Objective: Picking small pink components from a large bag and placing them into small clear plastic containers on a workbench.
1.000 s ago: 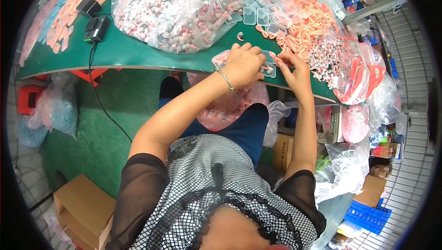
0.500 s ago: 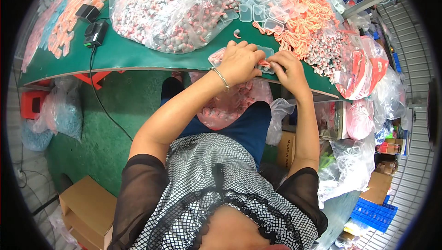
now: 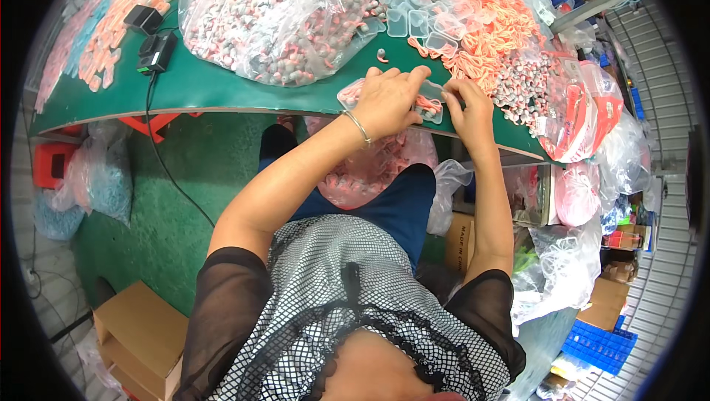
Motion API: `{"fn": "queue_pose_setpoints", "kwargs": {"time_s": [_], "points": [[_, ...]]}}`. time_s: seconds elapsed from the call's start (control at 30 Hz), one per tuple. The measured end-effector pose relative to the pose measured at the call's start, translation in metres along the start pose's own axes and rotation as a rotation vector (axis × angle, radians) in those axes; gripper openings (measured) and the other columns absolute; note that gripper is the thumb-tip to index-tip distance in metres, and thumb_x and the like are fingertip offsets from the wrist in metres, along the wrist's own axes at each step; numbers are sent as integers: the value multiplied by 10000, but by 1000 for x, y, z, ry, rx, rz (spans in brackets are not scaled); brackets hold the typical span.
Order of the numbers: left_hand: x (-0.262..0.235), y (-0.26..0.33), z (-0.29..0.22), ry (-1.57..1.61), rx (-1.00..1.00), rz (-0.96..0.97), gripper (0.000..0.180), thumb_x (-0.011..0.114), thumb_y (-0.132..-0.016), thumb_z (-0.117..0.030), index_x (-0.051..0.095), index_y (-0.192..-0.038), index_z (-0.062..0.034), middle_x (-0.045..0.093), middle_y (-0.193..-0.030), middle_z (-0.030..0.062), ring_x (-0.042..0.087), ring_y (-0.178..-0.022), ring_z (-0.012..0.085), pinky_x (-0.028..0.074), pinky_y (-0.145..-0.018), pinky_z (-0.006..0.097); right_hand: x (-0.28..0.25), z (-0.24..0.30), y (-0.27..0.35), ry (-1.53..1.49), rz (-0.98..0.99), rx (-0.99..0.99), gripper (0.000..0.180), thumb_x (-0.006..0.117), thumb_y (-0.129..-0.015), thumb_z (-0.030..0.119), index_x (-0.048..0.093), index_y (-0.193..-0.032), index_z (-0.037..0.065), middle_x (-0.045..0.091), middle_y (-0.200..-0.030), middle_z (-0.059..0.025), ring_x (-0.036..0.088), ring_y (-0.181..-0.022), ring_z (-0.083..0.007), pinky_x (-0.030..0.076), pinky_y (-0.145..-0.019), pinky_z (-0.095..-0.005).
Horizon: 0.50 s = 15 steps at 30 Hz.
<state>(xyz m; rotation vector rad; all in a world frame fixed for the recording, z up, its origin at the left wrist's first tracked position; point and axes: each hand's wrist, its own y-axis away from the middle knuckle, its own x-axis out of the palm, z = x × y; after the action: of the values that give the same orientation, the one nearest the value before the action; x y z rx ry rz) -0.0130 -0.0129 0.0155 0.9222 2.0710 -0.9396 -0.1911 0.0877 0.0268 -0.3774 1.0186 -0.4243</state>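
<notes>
A clear plastic box (image 3: 436,110) lies opened at the near edge of the green table, with orange cord and small grey-and-pink pieces inside. My left hand (image 3: 384,102), a bangle at its wrist, reaches across the middle of the box and grips it, covering much of it. Pink-and-grey contents show through the clear part (image 3: 347,95) left of that hand. At the box's right edge is my right hand (image 3: 473,114), thumb and forefinger a little apart, nothing visible between them. One loose grey-and-pink earbud-like piece (image 3: 381,55) lies beyond the left hand.
A big clear bag of grey-and-pink pieces (image 3: 285,24) stands at the back. To the right are empty clear boxes (image 3: 397,22), a heap of orange cords (image 3: 492,28) and loose small pieces (image 3: 521,87). Black adapters (image 3: 156,51) with a cable sit at left.
My right hand has drawn slightly right, its fingers leaving the orange cord in the box. The left hand stays over the box, its forefinger raised a little.
</notes>
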Motion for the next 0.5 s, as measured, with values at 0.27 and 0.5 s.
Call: {"fn": "queue_pose_setpoints", "kwargs": {"time_s": [0.27, 0.5], "points": [[3, 2, 9, -120, 167, -43, 361, 779, -739, -251, 649, -1060, -152, 636, -914, 10, 613, -916, 211, 377, -782, 405, 0, 21, 30, 41, 32, -177, 317, 729, -740, 15, 655, -1047, 42, 623, -1006, -132, 606, -939, -318, 501, -808, -387], [8, -2, 15, -132, 258, -139, 232, 730, -785, -235, 673, -978, -120, 612, -901, 25, 611, -905, 214, 400, -792, 396, 14, 8, 27, 60, -36, -143, 293, 712, -781, 5, 626, -1060, 3, 617, -989, -148, 603, -917, -312, 492, -804, -376]]}}
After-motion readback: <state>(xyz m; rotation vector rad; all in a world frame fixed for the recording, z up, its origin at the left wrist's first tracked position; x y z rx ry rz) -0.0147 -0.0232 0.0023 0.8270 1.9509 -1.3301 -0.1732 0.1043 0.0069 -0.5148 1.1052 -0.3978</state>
